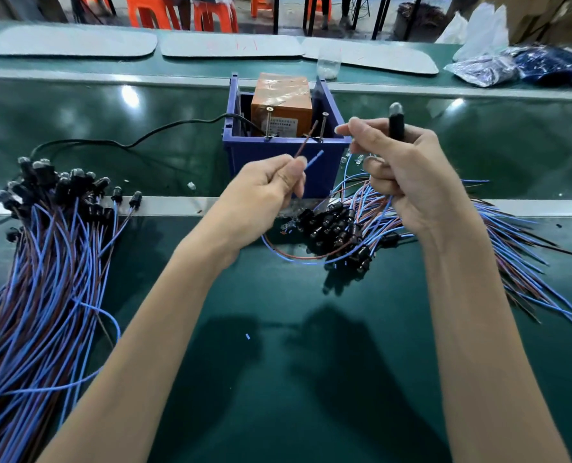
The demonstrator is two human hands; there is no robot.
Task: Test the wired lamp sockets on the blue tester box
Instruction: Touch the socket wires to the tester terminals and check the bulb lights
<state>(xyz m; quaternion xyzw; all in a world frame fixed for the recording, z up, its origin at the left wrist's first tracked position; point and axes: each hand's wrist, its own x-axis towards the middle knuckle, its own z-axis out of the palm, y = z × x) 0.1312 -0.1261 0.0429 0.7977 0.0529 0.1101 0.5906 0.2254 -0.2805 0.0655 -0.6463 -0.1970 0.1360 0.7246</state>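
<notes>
The blue tester box (278,162) stands at the middle of the green bench, with an orange block (281,105) inside and two screw contacts (324,127) rising from its front rim. My left hand (264,192) pinches a brown and a blue wire end (311,148), their tips just in front of the contacts. My right hand (401,175) grips a black lamp socket (396,120) upright, its clear bulb on top, with the wires trailing below. Under that hand lies a pile of wired sockets (338,228).
A large bundle of wired sockets (51,228) lies at the left. A black power cable (137,138) runs from the box leftwards. Grey mats (231,45), a clear cup (328,65) and plastic bags (511,68) sit at the far side. Orange stools stand behind.
</notes>
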